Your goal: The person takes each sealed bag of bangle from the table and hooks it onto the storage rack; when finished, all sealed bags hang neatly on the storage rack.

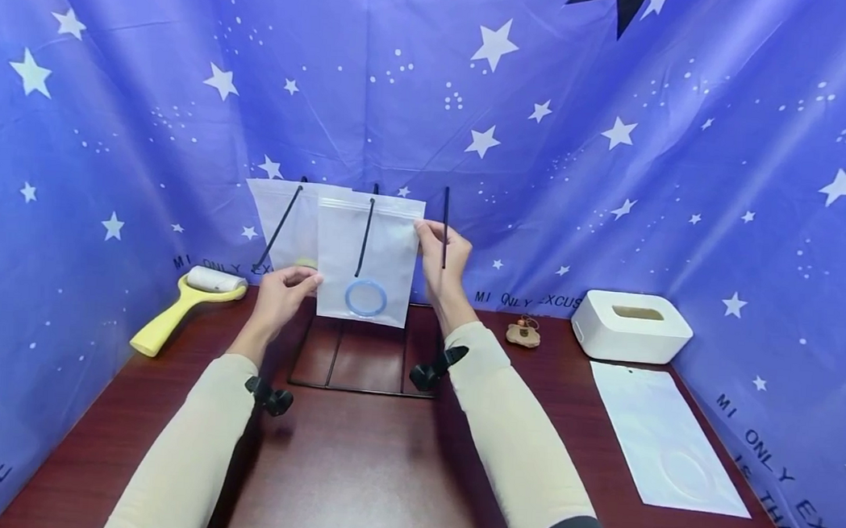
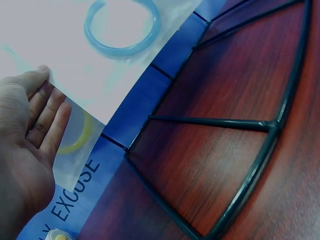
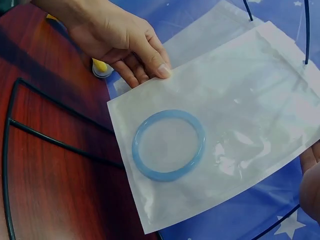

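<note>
A white translucent zip bag (image 1: 394, 254) with a pale blue bangle (image 3: 137, 145) inside hangs on the middle prong (image 1: 364, 240) of a black wire rack (image 1: 357, 391). My left hand (image 1: 279, 291) pinches the bag's left edge low down, between thumb and index finger. With thumb and fingers, my right hand (image 1: 447, 257) holds its right edge near the top, beside the rack's right prong (image 1: 445, 217). Behind it, a second bag (image 1: 266, 206) hangs on the left prong, partly hidden; a yellow ring (image 2: 75, 146) shows through it in the left wrist view.
A yellow-handled lint roller (image 1: 173, 313) lies at the left. On the right are a small tan charm (image 1: 523, 335), a white tissue box (image 1: 586, 330) and another white bag (image 1: 646, 423) lying flat with a faint ring inside. Starry blue cloth (image 1: 409, 21) surrounds the table.
</note>
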A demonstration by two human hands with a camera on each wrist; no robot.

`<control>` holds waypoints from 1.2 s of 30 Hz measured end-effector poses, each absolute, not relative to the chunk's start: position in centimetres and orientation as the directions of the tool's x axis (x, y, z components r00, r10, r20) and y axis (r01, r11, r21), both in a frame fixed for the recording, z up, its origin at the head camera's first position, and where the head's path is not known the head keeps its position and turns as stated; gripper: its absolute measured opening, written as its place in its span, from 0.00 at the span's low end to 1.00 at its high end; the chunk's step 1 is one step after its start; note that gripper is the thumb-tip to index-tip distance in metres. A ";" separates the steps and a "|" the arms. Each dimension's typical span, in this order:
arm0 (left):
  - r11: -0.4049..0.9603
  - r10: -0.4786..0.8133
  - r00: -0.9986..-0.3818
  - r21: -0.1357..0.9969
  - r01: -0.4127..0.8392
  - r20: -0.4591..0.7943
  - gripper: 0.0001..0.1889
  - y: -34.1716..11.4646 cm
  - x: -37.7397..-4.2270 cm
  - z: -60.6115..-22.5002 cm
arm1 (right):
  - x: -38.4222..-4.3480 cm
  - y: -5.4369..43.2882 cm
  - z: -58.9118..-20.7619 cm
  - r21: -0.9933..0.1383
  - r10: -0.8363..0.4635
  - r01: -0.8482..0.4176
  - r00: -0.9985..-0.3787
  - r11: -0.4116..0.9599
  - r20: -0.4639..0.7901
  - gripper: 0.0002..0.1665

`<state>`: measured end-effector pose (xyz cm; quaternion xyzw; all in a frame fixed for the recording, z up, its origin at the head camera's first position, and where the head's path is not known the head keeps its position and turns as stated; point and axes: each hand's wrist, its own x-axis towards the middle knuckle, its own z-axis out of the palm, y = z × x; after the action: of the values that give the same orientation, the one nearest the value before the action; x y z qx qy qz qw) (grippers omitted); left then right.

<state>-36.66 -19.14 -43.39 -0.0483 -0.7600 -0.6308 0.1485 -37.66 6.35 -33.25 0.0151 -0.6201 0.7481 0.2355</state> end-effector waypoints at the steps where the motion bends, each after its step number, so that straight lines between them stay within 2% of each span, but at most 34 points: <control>1: 0.180 -0.120 -0.955 0.952 0.248 0.272 0.18 -19.1 -36.7 -43.4 | -37.8 6.3 -33.2 -0.923 0.333 -0.365 -0.891 -0.122 0.309 0.11; 5: 0.147 -0.149 -0.962 0.967 0.207 0.228 0.17 -18.7 -36.4 -42.6 | -38.1 6.0 -32.9 -0.932 0.334 -0.339 -0.900 -0.129 0.281 0.10; 13: 0.146 -0.170 -0.952 0.962 0.232 0.255 0.14 -17.4 -35.3 -40.3 | -38.6 5.5 -32.0 -0.939 0.358 -0.313 -0.900 -0.140 0.246 0.08; 23: 0.071 -0.218 -0.952 0.976 0.206 0.217 0.17 -17.9 -37.9 -43.2 | -39.1 5.8 -33.0 -0.935 0.356 -0.318 -0.901 -0.157 0.247 0.12; 31: 0.143 -0.207 -0.950 0.968 0.206 0.232 0.19 -18.2 -37.7 -44.0 | -39.5 6.6 -34.7 -0.916 0.329 -0.358 -0.900 -0.182 0.286 0.13; 36: 0.203 -0.170 -0.955 0.957 0.209 0.245 0.18 -18.9 -36.9 -44.4 | -39.6 8.0 -36.5 -0.911 0.311 -0.385 -0.892 -0.146 0.328 0.13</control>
<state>-36.95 -18.91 -44.38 -0.0127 -0.7610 -0.6310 0.1502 -39.62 7.96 -36.48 0.0305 -0.6114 0.7565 0.2300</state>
